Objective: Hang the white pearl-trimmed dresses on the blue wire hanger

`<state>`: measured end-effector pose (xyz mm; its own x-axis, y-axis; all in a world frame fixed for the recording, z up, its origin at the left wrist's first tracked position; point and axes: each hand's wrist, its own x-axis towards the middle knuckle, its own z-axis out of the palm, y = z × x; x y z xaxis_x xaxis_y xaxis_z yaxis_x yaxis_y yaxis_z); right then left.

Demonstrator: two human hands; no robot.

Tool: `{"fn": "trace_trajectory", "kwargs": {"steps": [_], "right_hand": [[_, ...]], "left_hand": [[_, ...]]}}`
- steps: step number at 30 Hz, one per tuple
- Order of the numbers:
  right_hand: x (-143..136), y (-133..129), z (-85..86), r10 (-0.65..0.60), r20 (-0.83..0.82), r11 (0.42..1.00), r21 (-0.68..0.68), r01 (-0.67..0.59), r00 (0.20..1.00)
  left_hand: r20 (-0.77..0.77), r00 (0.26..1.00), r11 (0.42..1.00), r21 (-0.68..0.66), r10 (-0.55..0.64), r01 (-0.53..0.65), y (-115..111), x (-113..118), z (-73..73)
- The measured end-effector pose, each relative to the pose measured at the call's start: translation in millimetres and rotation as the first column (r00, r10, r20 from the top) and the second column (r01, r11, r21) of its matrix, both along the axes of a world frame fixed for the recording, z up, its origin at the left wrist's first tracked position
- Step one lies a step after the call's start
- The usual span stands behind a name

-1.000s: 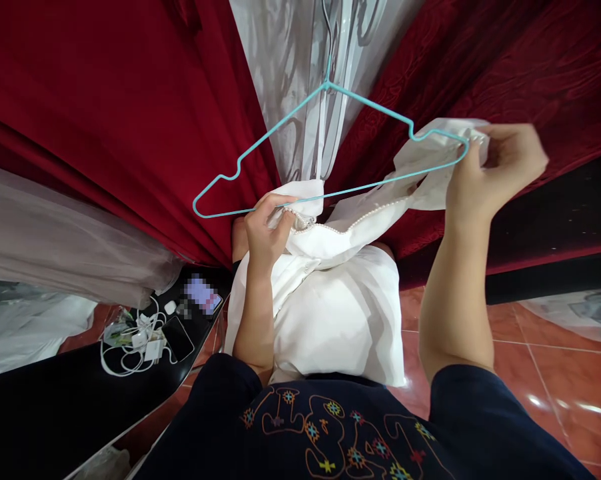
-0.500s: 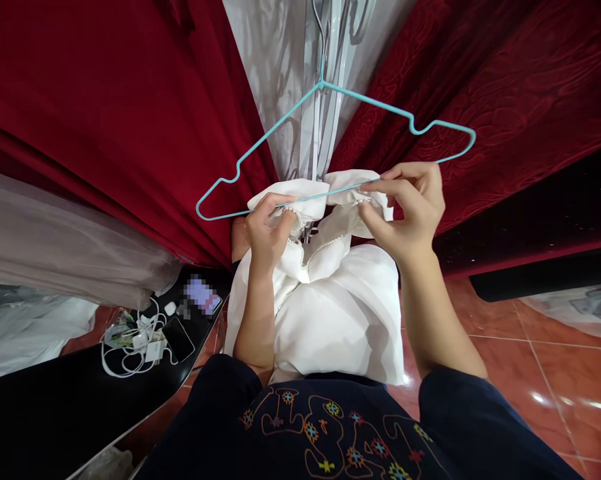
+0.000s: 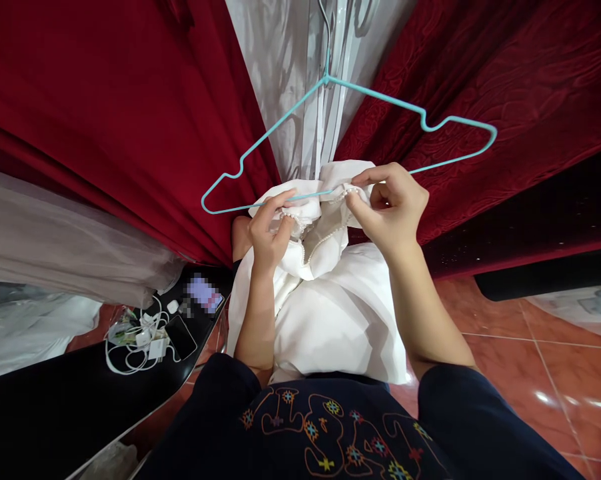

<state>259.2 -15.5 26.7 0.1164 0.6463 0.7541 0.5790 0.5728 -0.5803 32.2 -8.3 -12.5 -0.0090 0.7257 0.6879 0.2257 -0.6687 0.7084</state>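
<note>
A light blue hanger point(image 3: 375, 98) hangs upright in front of me, its lower bar crossing the top of a white garment point(image 3: 330, 320) with bead-trimmed edges. The garment's lower part lies on my lap. My left hand point(image 3: 272, 230) pinches the garment's beaded left part together with the hanger's bar. My right hand point(image 3: 393, 203) grips the garment's right part near the beaded edge, with white fabric folded up around the bar. The bar is hidden behind fabric and my right fingers between the middle and the right.
Red curtains point(image 3: 180, 100) hang on both sides of a white cloth and metal rack. At the left, a black bench point(image 3: 55, 400) carries phones point(image 3: 181, 337), white cables and a charger point(image 3: 157, 348). Reddish floor tiles point(image 3: 520, 373) show at the right.
My right hand has moved slightly left and now closes on the garment near the beads. The hanger has shifted a little right, and the fabric's right part is raised over its bar.
</note>
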Motion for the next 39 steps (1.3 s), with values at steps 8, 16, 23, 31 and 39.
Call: {"fn": "trace_trajectory", "kwargs": {"steps": [8,16,23,31,39], "right_hand": [[-8.7,2.4,-7.0,-0.008,-0.081,0.997,-0.083,0.002,0.997],[-0.6,1.7,-2.0,-0.009,-0.084,0.993,-0.114,0.000,0.996],[-1.4,-1.1,0.5,0.007,-0.106,0.990,-0.140,-0.022,0.994],[-10.7,-0.5,-1.6,0.069,-0.266,0.977,-0.179,-0.120,0.962],[-9.6,6.1,-3.8,0.059,-0.277,0.981,-0.164,-0.108,0.959]], "left_hand": [[0.381,0.817,0.890,-0.039,0.433,-0.454,6.2,-15.2,-16.1],[0.165,0.769,0.778,-0.271,0.617,-0.566,39.8,-85.2,3.7],[0.161,0.799,0.815,-0.080,0.579,-0.574,63.4,-82.0,71.0],[0.108,0.975,0.980,-0.047,0.196,-0.192,41.0,-39.2,106.4],[0.126,0.990,0.853,-0.507,-0.070,0.125,-8.3,-20.2,74.9]]}}
